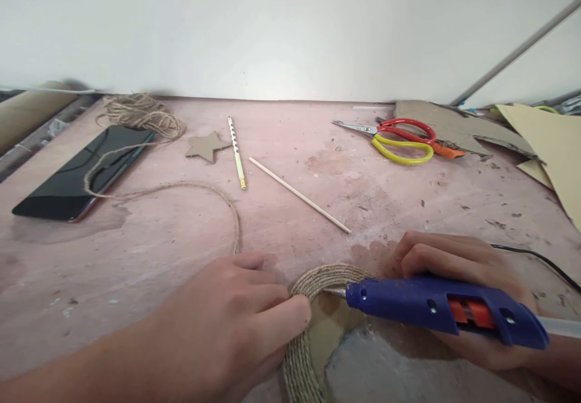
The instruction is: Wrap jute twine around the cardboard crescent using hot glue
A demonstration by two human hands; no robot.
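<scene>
My right hand (458, 264) is wrapped round a blue glue gun (403, 301) with a red inner part and a glue stick at its back. The gun's metal nozzle rests at the inner edge of a cardboard piece (327, 324) bordered by curved rows of twine (302, 360). My left hand (245, 312) presses on this twine border from the left, thumb and fingers closed on its edge. A loose strand of twine (200, 186) runs from under the left hand back to a tangled twine bundle (140, 115). The lower part of the cardboard piece is cut off by the frame.
A black phone (86, 173) lies at left under the strand. Beyond my hands are a cardboard star (204, 147), a patterned pencil (236, 155), a wooden stick (299, 195) and red-and-yellow scissors (385, 138). Cardboard scraps (454, 124) and yellowish sheets (544, 149) lie at right, near a black cord (540, 255).
</scene>
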